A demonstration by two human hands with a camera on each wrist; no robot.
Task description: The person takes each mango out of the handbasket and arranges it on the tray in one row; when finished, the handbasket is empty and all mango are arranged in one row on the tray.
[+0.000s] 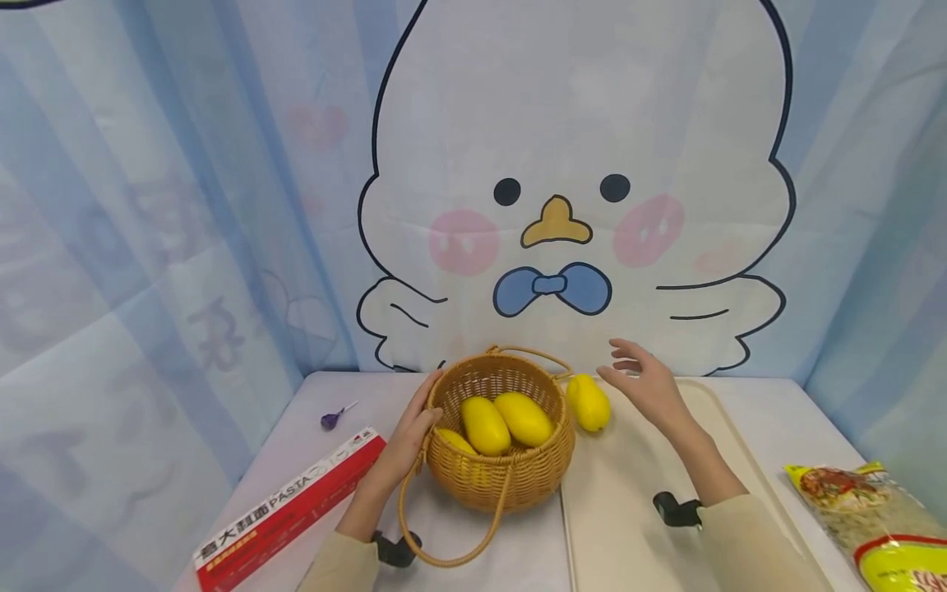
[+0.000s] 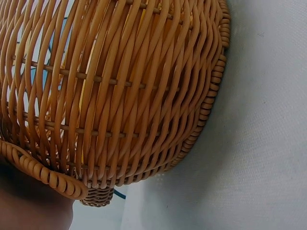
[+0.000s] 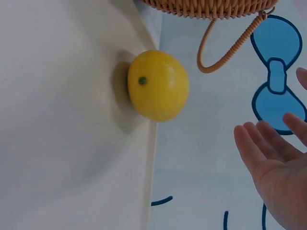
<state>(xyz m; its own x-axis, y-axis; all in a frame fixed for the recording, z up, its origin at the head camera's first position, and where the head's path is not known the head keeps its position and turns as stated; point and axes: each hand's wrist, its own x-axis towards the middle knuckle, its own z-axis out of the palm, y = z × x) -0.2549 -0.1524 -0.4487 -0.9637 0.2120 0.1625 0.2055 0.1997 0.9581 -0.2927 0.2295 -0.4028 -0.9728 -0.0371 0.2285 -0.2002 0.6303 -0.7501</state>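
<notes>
Found the left hand (image 1: 399, 440) holding the basket (image 1: 536, 481) at its left side, with thumb at the rim and fingers along the outer wall. Found the right hand (image 1: 645, 388) empty, fingers loosely spread, near the loose yellow fruit (image 1: 589, 403) but not touching it. Located that fruit on the tray (image 1: 621, 493), just right of the basket, towards the far edge. Judged it liable to roll if brushed by a fingertip or bumped by the basket, owing to its rounded sides. Considered possible also a tipped basket, from too hard a pull on the rim, and a snag at the left sleeve (image 1: 336, 567), from the near handle (image 1: 453, 564) drooping loose. Recorded the fruit as smooth, glossy, plump and yellow, with a small green stem mark (image 3: 142, 81). Counted three similar yellow fruits (image 1: 485, 426) inside the basket, one partly hidden.
</notes>
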